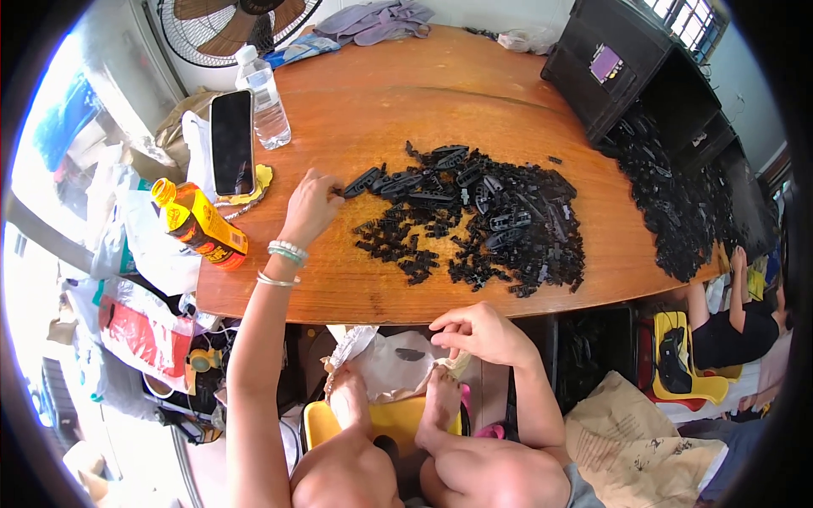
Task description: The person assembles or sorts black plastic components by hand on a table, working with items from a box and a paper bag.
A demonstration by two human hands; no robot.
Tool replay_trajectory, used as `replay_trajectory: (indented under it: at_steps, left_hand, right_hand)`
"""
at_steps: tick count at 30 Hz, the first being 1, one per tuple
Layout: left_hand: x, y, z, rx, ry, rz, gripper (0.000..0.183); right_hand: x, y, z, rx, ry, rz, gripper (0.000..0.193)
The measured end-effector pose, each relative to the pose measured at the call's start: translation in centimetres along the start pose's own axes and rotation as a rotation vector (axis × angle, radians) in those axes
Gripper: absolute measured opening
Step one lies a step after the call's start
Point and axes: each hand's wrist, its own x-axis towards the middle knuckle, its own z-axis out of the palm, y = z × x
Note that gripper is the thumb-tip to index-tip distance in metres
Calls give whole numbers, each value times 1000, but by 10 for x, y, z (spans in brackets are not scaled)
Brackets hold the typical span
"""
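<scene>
My left hand point(313, 205), with bracelets at its wrist, reaches over the table to the left edge of a pile of black plastic parts point(517, 199). Its fingertips are closed at the end of an oblong black plastic part point(362, 182). At the table's front edge, my right hand point(484, 334) hovers with loosely bent fingers and a gap between thumb and fingers; nothing shows in it. Below it, an opened whitish bag point(394, 372) sits between my feet, with one dark oblong part point(411, 354) inside.
On the wooden table point(356, 110) stand a phone point(232, 142), a water bottle point(267, 106) and a yellow-capped drink bottle point(201, 224). A tipped black crate point(622, 59) spills more black parts point(677, 203) at the right. Another person point(745, 326) sits beyond; a fan point(241, 21) stands behind.
</scene>
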Motion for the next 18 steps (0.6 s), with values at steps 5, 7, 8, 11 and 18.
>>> replay_trajectory:
  at_steps: [5,7,8,11,18]
  left_hand:
    - [-19,-12,2,70,52,-15,9]
    - [-39,-1,-12,69,72,69,10]
    - [-47,15,-22,26,36,104,10]
    - [-96,44,-73,-281,-432,-23,8]
    - [-290,10,-178,-826,-549,-920,14]
  right_hand:
    - [12,-1,3,166,64,-1,21]
    - [13,-2,5,234,49,35,19]
    - [7,1,3,271,56,62,19]
    - [3,10,-7,180,62,64,18]
    - [8,-9,20,108,-63,12,17]
